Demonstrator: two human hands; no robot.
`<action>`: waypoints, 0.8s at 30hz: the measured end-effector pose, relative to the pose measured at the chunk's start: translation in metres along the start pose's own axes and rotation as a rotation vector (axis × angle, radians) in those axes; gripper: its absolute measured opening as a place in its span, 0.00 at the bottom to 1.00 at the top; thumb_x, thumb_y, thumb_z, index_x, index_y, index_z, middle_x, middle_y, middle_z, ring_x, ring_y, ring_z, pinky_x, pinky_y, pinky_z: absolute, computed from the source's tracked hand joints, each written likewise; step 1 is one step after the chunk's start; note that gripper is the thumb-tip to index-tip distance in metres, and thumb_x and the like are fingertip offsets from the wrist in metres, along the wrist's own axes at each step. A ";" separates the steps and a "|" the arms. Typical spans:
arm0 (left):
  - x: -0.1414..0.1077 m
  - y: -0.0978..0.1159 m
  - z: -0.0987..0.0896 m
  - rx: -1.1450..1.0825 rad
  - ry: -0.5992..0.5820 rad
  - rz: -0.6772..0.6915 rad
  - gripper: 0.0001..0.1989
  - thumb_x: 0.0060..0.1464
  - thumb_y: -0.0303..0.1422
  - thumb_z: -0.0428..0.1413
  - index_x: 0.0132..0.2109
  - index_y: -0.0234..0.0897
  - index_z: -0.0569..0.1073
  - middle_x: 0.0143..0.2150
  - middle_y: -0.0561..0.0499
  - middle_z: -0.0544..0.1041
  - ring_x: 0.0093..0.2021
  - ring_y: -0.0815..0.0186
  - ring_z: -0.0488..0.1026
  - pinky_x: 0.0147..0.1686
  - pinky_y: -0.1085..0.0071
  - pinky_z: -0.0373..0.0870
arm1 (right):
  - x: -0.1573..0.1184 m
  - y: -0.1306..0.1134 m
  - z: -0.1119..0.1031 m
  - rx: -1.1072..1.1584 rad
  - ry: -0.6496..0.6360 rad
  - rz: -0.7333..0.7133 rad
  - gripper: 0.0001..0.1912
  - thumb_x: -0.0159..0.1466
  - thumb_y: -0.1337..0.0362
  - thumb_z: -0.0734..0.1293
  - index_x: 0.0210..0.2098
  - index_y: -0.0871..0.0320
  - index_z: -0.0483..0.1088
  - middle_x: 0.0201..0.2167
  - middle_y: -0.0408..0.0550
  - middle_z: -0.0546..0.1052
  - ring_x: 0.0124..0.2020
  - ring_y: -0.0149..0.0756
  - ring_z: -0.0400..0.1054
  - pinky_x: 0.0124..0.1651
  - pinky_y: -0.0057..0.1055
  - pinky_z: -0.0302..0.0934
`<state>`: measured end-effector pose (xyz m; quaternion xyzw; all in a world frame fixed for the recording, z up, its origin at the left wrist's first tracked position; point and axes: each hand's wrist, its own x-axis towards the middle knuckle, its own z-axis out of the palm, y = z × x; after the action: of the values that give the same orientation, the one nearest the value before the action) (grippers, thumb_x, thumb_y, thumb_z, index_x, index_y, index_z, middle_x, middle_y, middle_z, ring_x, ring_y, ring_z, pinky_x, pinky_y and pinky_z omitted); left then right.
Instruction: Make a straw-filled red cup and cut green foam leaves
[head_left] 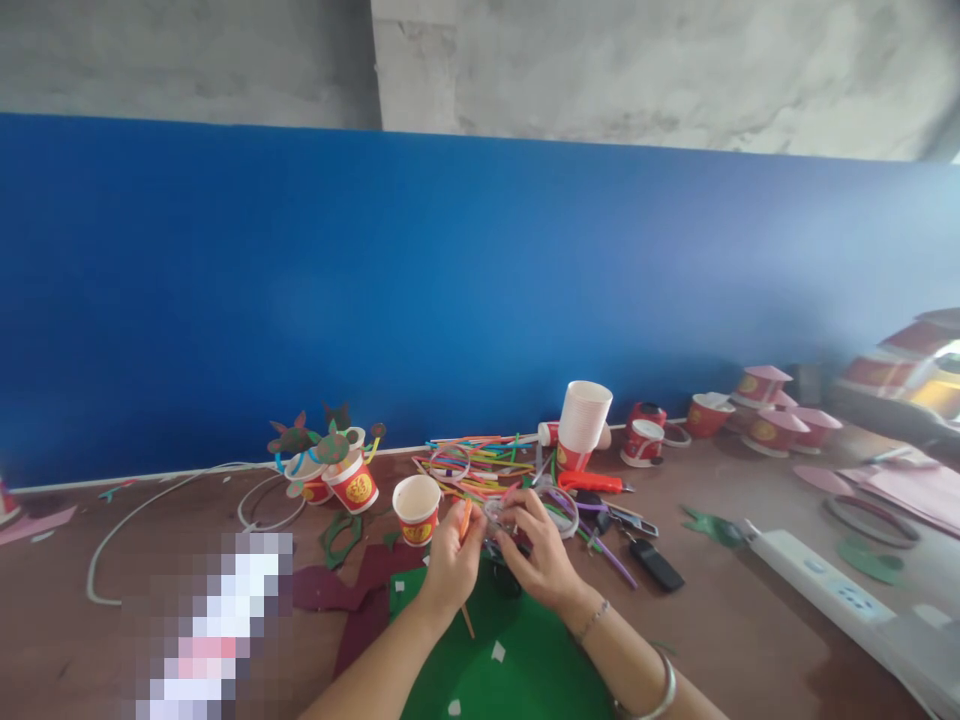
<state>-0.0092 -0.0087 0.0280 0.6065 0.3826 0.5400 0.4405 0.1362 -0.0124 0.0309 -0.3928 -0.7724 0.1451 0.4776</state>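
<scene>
One flat, deep green sheet with small white scraps on it lay nearest, at six o'clock from the hands. On the right forearm, a smooth silver-coloured metal bangle sat below a thin wrist bracelet.

The bare left hand had its fingers curled, grasping a narrow orange piece against the thumb, over the sheet's far part. A thin tan stick stuck out below that hand; I could not tell whether the two were one piece. The bare right hand faced it with bent fingers, thumb and fingertips close together around something clear-looking; I could not tell whether they gripped it.

Dark maroon cut sheets lay between eight and nine o'clock, and a slim black plastic fob just past three, with a long white power strip well beyond it. An upright red-and-white paper cup stood near the left hand at ten o'clock; farther that way were red-and-white cups with green cut-outs. A red-orange-handled tool lay at two o'clock, many-coloured thin straws at twelve, and a tall stack of white paper cups at one. Pink-cone-topped red cups sat far off at two. Behind everything rose a plain blue panel.
</scene>
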 end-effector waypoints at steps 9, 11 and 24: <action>0.003 0.002 0.000 -0.133 0.053 -0.101 0.14 0.50 0.44 0.54 0.30 0.37 0.64 0.21 0.57 0.59 0.24 0.71 0.58 0.25 0.75 0.57 | 0.001 -0.002 0.005 0.001 0.026 0.093 0.07 0.59 0.67 0.62 0.38 0.57 0.64 0.34 0.49 0.67 0.31 0.34 0.62 0.31 0.30 0.60; 0.004 -0.001 0.000 -0.190 0.017 -0.169 0.14 0.49 0.45 0.54 0.31 0.38 0.64 0.19 0.59 0.57 0.20 0.73 0.55 0.21 0.76 0.53 | -0.002 -0.001 0.005 0.019 0.002 0.097 0.16 0.59 0.67 0.62 0.46 0.56 0.60 0.37 0.49 0.69 0.33 0.35 0.64 0.33 0.30 0.61; 0.000 -0.005 0.004 -0.306 -0.043 -0.281 0.17 0.49 0.47 0.54 0.31 0.38 0.60 0.15 0.64 0.48 0.14 0.78 0.44 0.15 0.77 0.40 | 0.004 0.003 0.000 -0.182 -0.022 0.095 0.10 0.59 0.63 0.62 0.41 0.56 0.69 0.25 0.45 0.69 0.29 0.36 0.63 0.35 0.33 0.59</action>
<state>-0.0051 -0.0080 0.0231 0.4848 0.3675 0.5119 0.6065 0.1362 -0.0075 0.0322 -0.4692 -0.7679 0.1012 0.4241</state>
